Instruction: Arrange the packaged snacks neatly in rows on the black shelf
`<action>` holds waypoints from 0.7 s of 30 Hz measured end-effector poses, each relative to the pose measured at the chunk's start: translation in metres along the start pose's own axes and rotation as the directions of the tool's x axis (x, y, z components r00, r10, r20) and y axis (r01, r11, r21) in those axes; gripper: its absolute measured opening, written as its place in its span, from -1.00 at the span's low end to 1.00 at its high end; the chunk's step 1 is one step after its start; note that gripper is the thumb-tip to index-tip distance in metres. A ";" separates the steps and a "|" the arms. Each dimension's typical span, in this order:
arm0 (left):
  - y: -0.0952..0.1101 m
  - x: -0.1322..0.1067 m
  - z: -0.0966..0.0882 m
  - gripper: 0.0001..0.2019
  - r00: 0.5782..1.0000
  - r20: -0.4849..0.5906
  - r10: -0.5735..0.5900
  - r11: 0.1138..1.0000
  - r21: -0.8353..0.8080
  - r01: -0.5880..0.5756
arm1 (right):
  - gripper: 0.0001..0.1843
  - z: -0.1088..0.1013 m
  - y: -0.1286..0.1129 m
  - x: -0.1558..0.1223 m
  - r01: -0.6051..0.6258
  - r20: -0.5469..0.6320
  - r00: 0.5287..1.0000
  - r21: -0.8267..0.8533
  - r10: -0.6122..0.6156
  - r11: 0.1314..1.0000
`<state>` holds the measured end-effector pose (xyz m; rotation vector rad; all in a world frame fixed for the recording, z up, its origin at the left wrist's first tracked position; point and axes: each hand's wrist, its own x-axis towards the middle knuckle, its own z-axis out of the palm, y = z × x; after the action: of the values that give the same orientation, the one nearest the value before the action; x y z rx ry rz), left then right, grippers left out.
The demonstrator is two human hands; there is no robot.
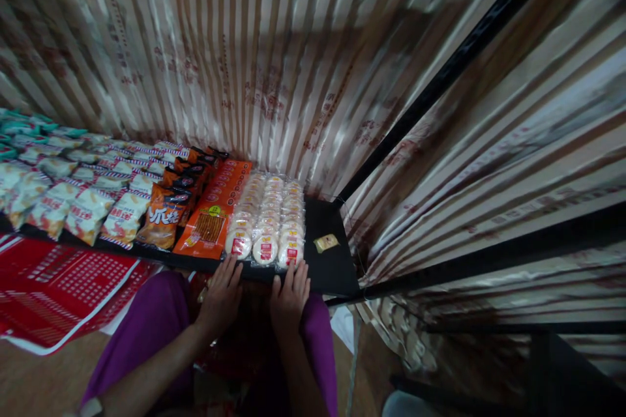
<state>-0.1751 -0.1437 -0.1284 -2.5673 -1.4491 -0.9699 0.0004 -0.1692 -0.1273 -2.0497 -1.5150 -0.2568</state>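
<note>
I see left hand (222, 292) and right hand (288, 298), grips released, fronting clear-wrapped round white crackers (272, 214), apparently close-rowed for mutual support.

Both arms reaching forward! The left forearm (161, 359) slants in from the lower left, and its left hand (221, 293) lies back-up, fingers long and close together. Over to the right forearm (304, 368), leaning inward, and the right hand (287, 300), also back-up, fingers stretched ahead, thumb slightly apart. Side by side they sit, a clear gap between them!
</note>
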 end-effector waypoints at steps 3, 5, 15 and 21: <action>0.001 -0.001 -0.003 -0.59 1.000 -0.025 0.006 1.000 -0.017 -0.006 | -0.35 -0.002 0.001 0.003 -0.012 -0.016 1.000 0.096 0.013 0.995; 0.001 -0.001 -0.005 -0.59 0.999 -0.036 0.017 0.999 -0.026 -0.018 | -0.34 -0.004 0.002 0.008 -0.015 -0.023 1.000 0.194 0.020 0.981; 0.023 0.024 -0.012 -0.56 0.973 0.032 0.230 0.970 -0.088 -0.227 | -0.15 -0.017 0.024 0.063 -0.356 0.158 0.931 0.602 0.330 0.715; 0.054 0.056 -0.001 -0.57 0.934 0.099 0.343 0.939 -0.056 -0.339 | -0.11 -0.003 0.045 0.092 -0.456 0.354 0.890 0.710 0.289 0.536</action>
<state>-0.1125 -0.1318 -0.0839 -2.8055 -0.9568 -0.8267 0.0741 -0.1051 -0.0963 -1.6012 -0.9458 0.7029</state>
